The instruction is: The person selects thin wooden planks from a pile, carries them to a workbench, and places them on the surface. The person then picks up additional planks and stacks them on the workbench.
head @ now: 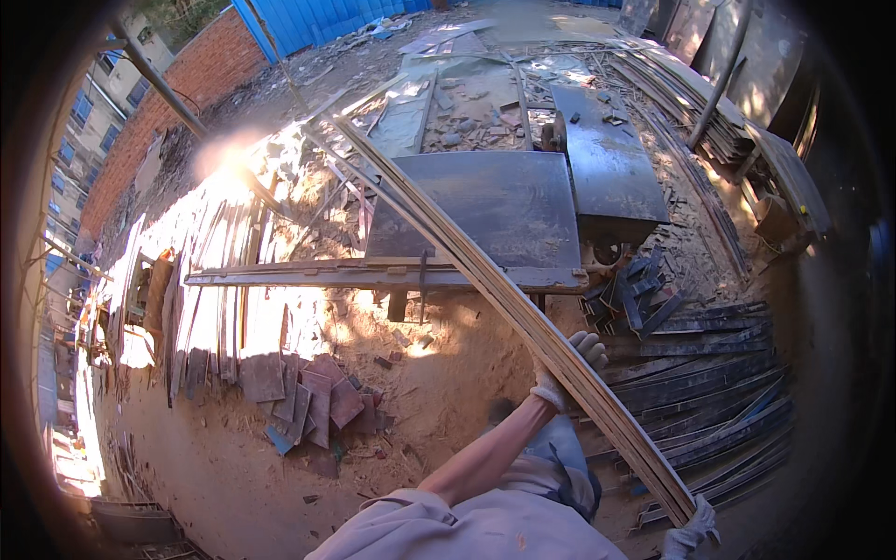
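Note:
A bundle of long, thin plywood strips runs diagonally from the upper left of the view down to the lower right. My left hand, in a pale work glove, holds it from beneath, its fingers showing past the far edge. At the near end my gloved right hand grips the strips. Beyond my hands stands a work table with a dark flat top, and the bundle crosses above it. Along the table's near edge lies a long wooden beam, reaching out to the left.
Dark strips lie piled at right, by a heap of short offcuts. Board pieces litter the sandy ground at left. A second dark tabletop stands beyond. Stacked boards and a slanted pole stand far right.

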Demonstrator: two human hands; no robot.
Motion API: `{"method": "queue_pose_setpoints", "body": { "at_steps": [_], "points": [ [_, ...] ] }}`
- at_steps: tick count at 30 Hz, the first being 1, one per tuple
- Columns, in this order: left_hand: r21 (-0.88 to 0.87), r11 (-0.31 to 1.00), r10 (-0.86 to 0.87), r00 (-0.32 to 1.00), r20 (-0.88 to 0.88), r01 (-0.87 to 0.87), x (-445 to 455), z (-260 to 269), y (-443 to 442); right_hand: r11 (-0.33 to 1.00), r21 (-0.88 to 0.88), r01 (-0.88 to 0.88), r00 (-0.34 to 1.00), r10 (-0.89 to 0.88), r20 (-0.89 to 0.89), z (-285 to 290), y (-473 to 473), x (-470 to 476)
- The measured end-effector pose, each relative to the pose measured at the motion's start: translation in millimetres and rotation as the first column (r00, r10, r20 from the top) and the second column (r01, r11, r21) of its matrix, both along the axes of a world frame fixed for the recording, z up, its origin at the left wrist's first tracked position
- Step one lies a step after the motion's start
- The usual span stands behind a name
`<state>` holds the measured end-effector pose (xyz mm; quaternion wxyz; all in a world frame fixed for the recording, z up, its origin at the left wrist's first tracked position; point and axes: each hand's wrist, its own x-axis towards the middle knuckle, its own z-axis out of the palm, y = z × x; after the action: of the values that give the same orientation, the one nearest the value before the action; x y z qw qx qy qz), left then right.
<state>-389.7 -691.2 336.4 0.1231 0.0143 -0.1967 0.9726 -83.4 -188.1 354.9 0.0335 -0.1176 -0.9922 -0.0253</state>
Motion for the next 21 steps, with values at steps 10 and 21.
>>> {"method": "queue_pose_setpoints", "body": {
  "at_steps": [10,21],
  "points": [
    [-0.192,0.979,0.172,0.804,0.569,-0.073,-178.3,-15.5,-81.7,0.962,0.003,-0.273,0.946,0.268,0.181,137.6,-151.6,-357.1],
    [-0.766,0.518,0.57,0.514,0.641,0.381,-288.6,-117.2,-222.6,0.791,-0.161,-0.591,0.787,0.609,0.098,31.3,-247.9,-669.5]
  ]
}}
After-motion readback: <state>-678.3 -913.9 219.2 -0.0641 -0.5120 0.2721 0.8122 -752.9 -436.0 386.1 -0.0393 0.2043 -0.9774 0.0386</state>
